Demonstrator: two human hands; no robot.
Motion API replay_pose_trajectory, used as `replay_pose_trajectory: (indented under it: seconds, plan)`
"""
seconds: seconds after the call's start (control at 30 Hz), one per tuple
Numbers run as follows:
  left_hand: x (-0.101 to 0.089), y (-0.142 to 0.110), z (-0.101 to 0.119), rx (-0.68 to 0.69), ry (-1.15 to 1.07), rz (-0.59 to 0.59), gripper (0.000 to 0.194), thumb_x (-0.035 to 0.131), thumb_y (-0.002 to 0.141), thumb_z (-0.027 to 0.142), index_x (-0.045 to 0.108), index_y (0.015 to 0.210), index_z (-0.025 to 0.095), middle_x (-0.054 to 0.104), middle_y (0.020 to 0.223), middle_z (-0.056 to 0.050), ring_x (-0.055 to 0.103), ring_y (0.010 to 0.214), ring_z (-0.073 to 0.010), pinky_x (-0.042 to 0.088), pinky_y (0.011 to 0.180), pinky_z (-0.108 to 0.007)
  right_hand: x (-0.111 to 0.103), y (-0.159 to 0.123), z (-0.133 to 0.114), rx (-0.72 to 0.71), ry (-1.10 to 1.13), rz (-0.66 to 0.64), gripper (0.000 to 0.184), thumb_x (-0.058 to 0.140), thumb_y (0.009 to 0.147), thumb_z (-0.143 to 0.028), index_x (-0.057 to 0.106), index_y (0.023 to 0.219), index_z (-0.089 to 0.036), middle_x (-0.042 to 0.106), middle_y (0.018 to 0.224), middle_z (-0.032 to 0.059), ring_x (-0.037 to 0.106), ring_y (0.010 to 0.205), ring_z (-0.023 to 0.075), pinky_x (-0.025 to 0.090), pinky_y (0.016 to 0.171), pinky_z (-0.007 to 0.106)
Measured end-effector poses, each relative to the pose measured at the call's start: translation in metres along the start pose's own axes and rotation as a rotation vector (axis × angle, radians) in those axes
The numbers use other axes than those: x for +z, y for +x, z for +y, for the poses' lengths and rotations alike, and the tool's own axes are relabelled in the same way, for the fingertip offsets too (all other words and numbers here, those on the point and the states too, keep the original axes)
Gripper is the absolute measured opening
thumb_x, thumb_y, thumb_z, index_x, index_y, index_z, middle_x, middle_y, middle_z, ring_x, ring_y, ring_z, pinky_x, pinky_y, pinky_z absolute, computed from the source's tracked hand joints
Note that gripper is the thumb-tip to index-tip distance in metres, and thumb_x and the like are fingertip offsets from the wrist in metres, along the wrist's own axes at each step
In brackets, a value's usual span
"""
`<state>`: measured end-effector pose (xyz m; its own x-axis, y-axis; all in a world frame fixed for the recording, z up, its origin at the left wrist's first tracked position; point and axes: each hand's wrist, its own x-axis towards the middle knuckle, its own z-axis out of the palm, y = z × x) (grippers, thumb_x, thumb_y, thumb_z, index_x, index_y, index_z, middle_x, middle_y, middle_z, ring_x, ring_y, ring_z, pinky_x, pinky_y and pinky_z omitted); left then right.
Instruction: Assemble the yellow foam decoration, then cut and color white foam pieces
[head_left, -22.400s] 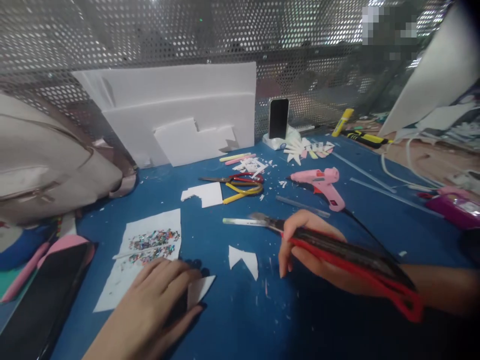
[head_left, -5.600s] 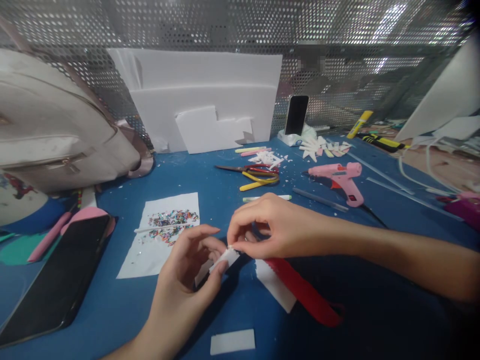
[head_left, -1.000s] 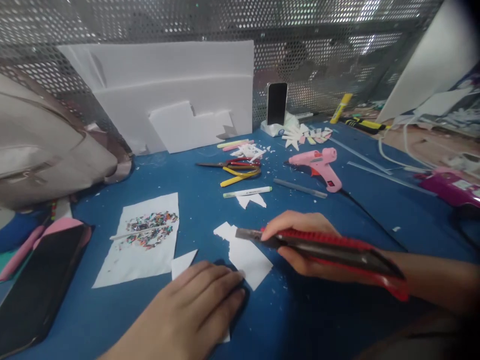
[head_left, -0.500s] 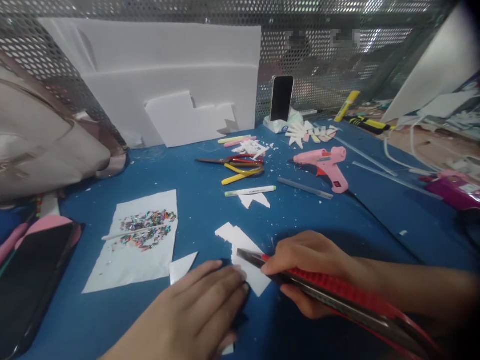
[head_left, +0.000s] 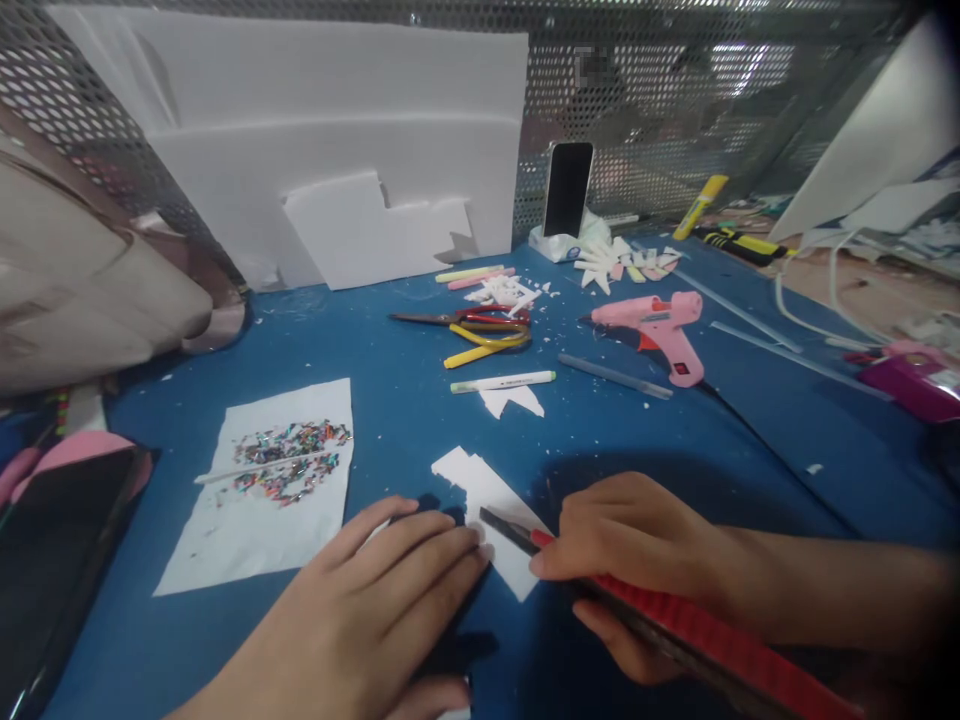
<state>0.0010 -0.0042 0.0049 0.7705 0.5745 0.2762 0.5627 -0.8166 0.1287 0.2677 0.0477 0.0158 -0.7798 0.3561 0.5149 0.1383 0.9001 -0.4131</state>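
My right hand (head_left: 630,560) is closed around a red utility knife (head_left: 697,640) with a ribbed grip. Its dark blade points up and to the left, over a small jagged piece of white board (head_left: 499,500). Whether the tip cuts into the board I cannot tell. My left hand (head_left: 382,600) lies flat with fingers stretched out, their tips at the lower left edge of the same piece. Other white scraps are mostly hidden under and beside this hand.
Left of my hands lies a paper sheet (head_left: 247,550) with colourful glitter bits. Beyond are scissors (head_left: 472,325), a marker (head_left: 502,382), a white offcut (head_left: 517,402) and a pink glue gun (head_left: 667,330). A phone (head_left: 568,190) stands at the back; another phone (head_left: 60,570) lies left.
The right hand and knife have shifted slightly down and right in view. My left hand has edged left, now covering most of the white scrap beside it. The camera view has moved slightly.
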Motion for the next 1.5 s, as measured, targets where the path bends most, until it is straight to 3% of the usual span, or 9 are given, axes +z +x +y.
replay_pose_trajectory:
  seconds: [0.27,0.4,0.53,0.7,0.83,1.0,1.07,1.23,1.5]
  plan:
    - [0.014,-0.004,-0.002,0.04,0.066,0.022,0.064,0.029,0.097,0.063,0.051,0.138,0.019,0.065,0.127,-0.001,0.052,0.123,-0.0216,0.01,0.121,-0.039,0.001,0.001,-0.005,0.062,-0.029,-0.008,0.022,0.046,0.078,-0.014,0.049,0.1,-0.018,0.056,0.065,-0.0023,0.05,0.056,0.0124,0.04,0.054,0.025]
    - [0.013,-0.003,0.0,0.064,0.116,0.065,0.055,0.029,0.1,0.053,0.055,0.133,0.017,0.065,0.129,-0.002,0.052,0.124,-0.0225,0.011,0.122,-0.041,0.001,0.015,-0.01,0.089,0.023,-0.028,0.015,0.045,0.077,-0.015,0.047,0.091,-0.019,0.051,0.063,-0.0022,0.044,0.053,0.0124,0.035,0.052,0.026]
    - [0.008,0.003,0.003,0.139,0.202,0.091,0.039,0.03,0.101,0.023,0.059,0.126,0.012,0.064,0.131,-0.003,0.054,0.124,-0.0203,0.027,0.118,-0.037,-0.002,0.027,-0.014,0.155,0.038,-0.105,0.012,0.044,0.077,-0.01,0.041,0.073,-0.02,0.045,0.058,-0.004,0.036,0.05,0.0103,0.029,0.047,0.025]
    - [0.003,0.006,0.01,0.158,0.236,0.087,0.037,0.034,0.097,0.011,0.063,0.121,0.012,0.069,0.121,-0.003,0.061,0.117,-0.0198,0.047,0.104,-0.032,-0.007,0.034,-0.015,0.249,0.211,-0.208,0.017,0.046,0.082,-0.008,0.037,0.073,-0.019,0.042,0.057,-0.0061,0.034,0.05,0.0075,0.028,0.048,0.023]
    - [0.004,0.004,0.012,0.125,0.202,0.071,0.039,0.031,0.101,0.021,0.061,0.124,0.01,0.067,0.124,-0.009,0.062,0.116,-0.0223,0.05,0.103,-0.034,-0.005,0.03,-0.015,0.265,0.307,-0.215,0.021,0.046,0.084,-0.014,0.031,0.07,-0.02,0.04,0.057,-0.0057,0.032,0.05,0.0078,0.027,0.048,0.023]
    - [0.002,0.005,0.01,0.14,0.189,0.044,0.05,0.033,0.101,0.042,0.061,0.124,0.008,0.067,0.124,-0.011,0.063,0.115,-0.0244,0.053,0.098,-0.035,0.0,0.021,-0.018,0.207,0.173,-0.135,0.022,0.045,0.08,-0.01,0.03,0.068,-0.021,0.04,0.056,-0.005,0.03,0.049,0.0085,0.027,0.047,0.023]
    - [0.0,0.006,0.01,0.152,0.185,0.047,0.053,0.036,0.1,0.048,0.061,0.123,0.007,0.067,0.123,-0.012,0.063,0.115,-0.0245,0.053,0.098,-0.034,-0.002,0.02,-0.021,0.209,0.154,-0.17,0.02,0.045,0.079,-0.01,0.033,0.067,-0.021,0.042,0.056,-0.0047,0.033,0.049,0.0085,0.03,0.047,0.022]
    - [-0.002,0.008,0.012,0.149,0.183,0.03,0.054,0.038,0.099,0.049,0.06,0.124,0.007,0.067,0.124,-0.013,0.062,0.116,-0.0254,0.052,0.099,-0.034,-0.015,0.02,-0.032,0.277,0.062,-0.323,0.012,0.045,0.083,-0.01,0.05,0.076,-0.018,0.056,0.067,0.0005,0.052,0.06,0.0114,0.043,0.06,0.023]
    - [-0.002,0.006,0.014,0.137,0.189,0.009,0.051,0.041,0.099,0.046,0.06,0.126,0.008,0.065,0.127,-0.013,0.059,0.119,-0.0244,0.05,0.101,-0.034,-0.007,0.002,-0.051,0.425,-0.003,-0.232,0.019,0.043,0.087,-0.01,0.043,0.071,-0.02,0.053,0.062,-0.0003,0.049,0.056,0.0119,0.041,0.056,0.026]
